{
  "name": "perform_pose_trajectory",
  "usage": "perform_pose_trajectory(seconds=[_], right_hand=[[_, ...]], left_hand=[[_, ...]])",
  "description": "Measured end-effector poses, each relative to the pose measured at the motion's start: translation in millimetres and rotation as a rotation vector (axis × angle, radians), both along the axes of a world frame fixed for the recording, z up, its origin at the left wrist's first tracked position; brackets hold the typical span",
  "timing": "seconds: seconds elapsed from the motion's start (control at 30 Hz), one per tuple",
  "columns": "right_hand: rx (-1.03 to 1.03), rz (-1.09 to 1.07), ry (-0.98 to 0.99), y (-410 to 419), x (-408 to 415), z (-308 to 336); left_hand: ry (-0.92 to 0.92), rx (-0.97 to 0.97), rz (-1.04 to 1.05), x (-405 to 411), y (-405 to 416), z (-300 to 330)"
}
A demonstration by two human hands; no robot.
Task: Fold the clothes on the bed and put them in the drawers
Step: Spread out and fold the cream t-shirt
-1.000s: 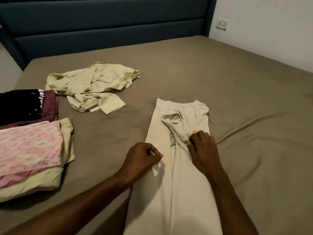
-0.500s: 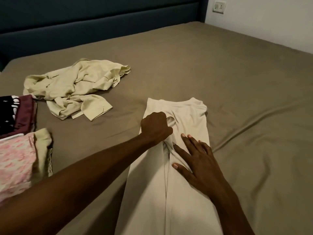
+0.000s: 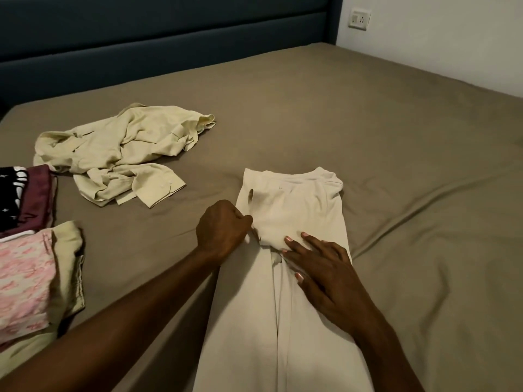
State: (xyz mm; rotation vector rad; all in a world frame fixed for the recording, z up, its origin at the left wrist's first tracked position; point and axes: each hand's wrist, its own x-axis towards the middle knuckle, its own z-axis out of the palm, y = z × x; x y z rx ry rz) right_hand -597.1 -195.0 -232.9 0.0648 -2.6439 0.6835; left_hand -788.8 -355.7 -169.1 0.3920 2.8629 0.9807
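I see cream trousers [image 3: 285, 306] on a taupe bedsheet [image 3: 368, 123]. The crumpled shirt [image 3: 119, 148] reads pale yellow-green (a shade warmer than the trousers). At my left, the pile holds a black garment with white marks [image 3: 11, 193], a maroon one [image 3: 38, 196], a pink-and-white patterned one [image 3: 25, 281] and a pale green one [image 3: 69, 264]. The headboard [image 3: 158, 38] is dark teal, the wall [image 3: 452, 32] white.

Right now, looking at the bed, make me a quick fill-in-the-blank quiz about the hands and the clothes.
1. The right hand lies flat on the cream ____.
2. The left hand pinches the garment's ____ edge.
3. The crumpled shirt is pale ____.
4. The folded pile sits on the bed's ____ side.

Missing words: garment; left; yellow; left
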Motion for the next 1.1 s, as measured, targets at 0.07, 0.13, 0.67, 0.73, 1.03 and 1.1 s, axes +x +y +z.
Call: perform_pose_trajectory(seconds=[0.07,0.13,0.67,0.73,1.03,1.1], right_hand=[[-0.045,-0.023,0.035,-1,0,3],[-0.023,-0.061,0.018,-4,-2,3],[-1.859,0.329,0.326,44,19,0],[-1.96,0.24,0.358,48,19,0],[-1.543,-0.35,0.349,-27,74,22],[-1.387,-0.457,0.282,-58,117,15]], left_hand=[[0.383,-0.046,-0.129,3,2,-7],[0.646,-0.043,-0.411,1,11,-12],[0.031,0.006,-0.703,53,-103,-44],[0.072,0.13,-0.702,87,-138,-46],[0.17,0.096,-0.889,161,-235,-54],[0.281,-0.011,-0.995,173,-244,-52]])
